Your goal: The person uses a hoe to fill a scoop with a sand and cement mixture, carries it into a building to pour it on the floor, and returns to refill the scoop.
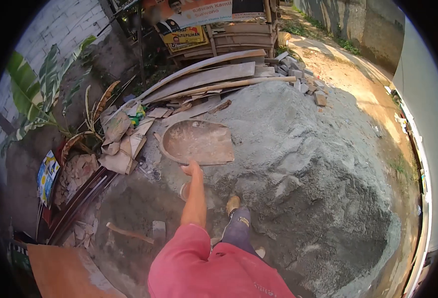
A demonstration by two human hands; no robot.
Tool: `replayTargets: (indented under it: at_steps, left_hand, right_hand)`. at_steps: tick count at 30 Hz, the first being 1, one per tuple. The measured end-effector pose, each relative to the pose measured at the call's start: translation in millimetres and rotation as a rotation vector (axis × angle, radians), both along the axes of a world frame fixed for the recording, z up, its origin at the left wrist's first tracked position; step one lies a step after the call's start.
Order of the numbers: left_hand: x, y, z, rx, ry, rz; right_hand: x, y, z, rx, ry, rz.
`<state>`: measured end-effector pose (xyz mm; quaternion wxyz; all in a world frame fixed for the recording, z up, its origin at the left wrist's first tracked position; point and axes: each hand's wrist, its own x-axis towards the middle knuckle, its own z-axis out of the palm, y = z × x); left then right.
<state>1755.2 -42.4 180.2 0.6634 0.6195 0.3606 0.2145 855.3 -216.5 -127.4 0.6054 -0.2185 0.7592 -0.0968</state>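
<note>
My left hand point(192, 168) grips the near side rim of a wide, dustpan-shaped scoop point(197, 141). The scoop has a rounded back on the left and a straight open lip facing right; dried grey residue coats its inside, and it overlaps the edge of a grey sand pile point(288, 134) in this view. Beneath my outstretched arm are my legs and a shoe point(233, 204) on the dark, damp sand. My right hand is out of sight.
A hoe-like tool with a wooden handle point(129, 232) lies on the ground at lower left. Long boards point(204, 82) and broken bricks point(306, 82) border the pile's far side. A brown sheet point(67, 270) is at bottom left, a banana plant point(35, 89) at upper left.
</note>
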Motion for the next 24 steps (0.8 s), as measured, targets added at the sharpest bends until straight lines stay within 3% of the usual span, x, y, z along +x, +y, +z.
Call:
replayTargets:
  at_steps: [3,5,7,9,10,11,12,15,17,19,21,22,23,24]
  left_hand:
    - [-65.6,-11.6,6.8,0.259,-0.094,-0.183]
    - [-109.2,-20.4,11.4,0.22,-0.211,-0.335]
    - [-131.7,-22.3,-23.4,0.17,-0.296,-0.517]
    - [-183.1,-39.0,-3.9,0.218,-0.133,-0.544]
    - [-204.9,-45.1,2.9,0.095,-0.147,-0.645]
    - [-224.4,-51.7,6.2,-0.033,-0.163,-0.744]
    - [-241.8,-60.4,3.4,-0.041,-0.141,-0.782]
    - [-305.4,-80.6,19.8,-0.105,0.0,-0.843]
    - [-338.9,-97.3,-18.5,-0.151,0.015,-0.807]
    - [-388.3,-84.6,-5.7,-0.338,0.019,-0.973]
    - [-438.2,-75.5,-11.2,-0.37,-0.031,-0.957]
    - [-461.9,-53.8,11.4,-0.368,0.043,-1.046]
    - [-488.0,-52.4,-0.3,-0.302,-0.033,-0.961]
    - [-518.5,-43.5,-12.6,-0.332,0.026,-0.91]
  right_hand:
    - [10.3,11.6,40.3,0.022,0.174,-0.02]
    - [35.7,6.1,54.9,-0.017,0.149,-0.035]
    - [70.4,-0.1,74.8,-0.081,0.123,-0.046]
    - [125.6,-3.0,112.5,-0.152,0.06,-0.031]
    - [157.9,3.0,141.3,-0.182,0.003,0.003]
    - [162.1,-10.8,108.7,-0.16,-0.222,-0.03]
    - [185.3,-10.8,133.2,-0.195,-0.392,0.121]
    - [262.9,6.1,219.7,-0.194,-0.566,0.449]
    - [290.8,24.8,253.2,-0.195,-0.591,0.593]
    - [298.3,40.5,274.4,-0.245,-0.743,0.569]
    - [292.6,55.1,284.3,-0.224,-0.932,0.292]
    - [301.9,72.2,312.2,-0.234,-0.909,0.151]
    - [293.9,91.9,336.7,-0.258,-0.865,0.0]
    - [270.2,94.8,330.3,-0.237,-0.8,0.046]
